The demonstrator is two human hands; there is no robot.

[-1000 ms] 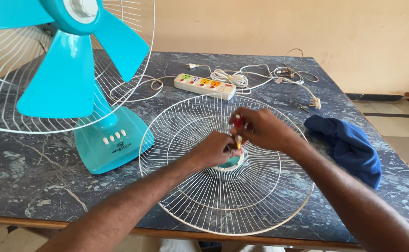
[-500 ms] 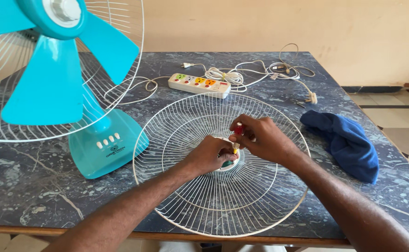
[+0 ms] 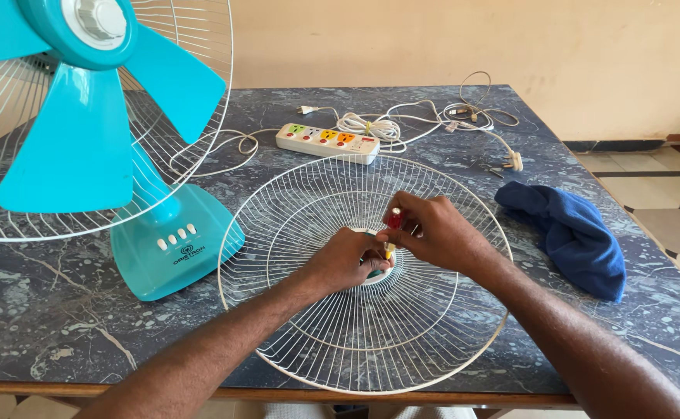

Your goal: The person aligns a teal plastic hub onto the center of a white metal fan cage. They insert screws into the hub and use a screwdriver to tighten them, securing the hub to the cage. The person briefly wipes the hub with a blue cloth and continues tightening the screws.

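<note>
fan (image 3: 84, 116) cut off top-left, screwdriver (image 3: 393, 221) tip hidden by fingers (image 3: 371, 252)

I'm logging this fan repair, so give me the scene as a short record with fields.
surface: dark marbled table
left hand: resting on the hub of the white wire fan guard
right hand: gripping a small red-handled screwdriver, tip down at the hub
to the left: turquoise table fan, blades exposed
behind the guard: white power strip with coiled cable
to the right: blue cloth
</note>
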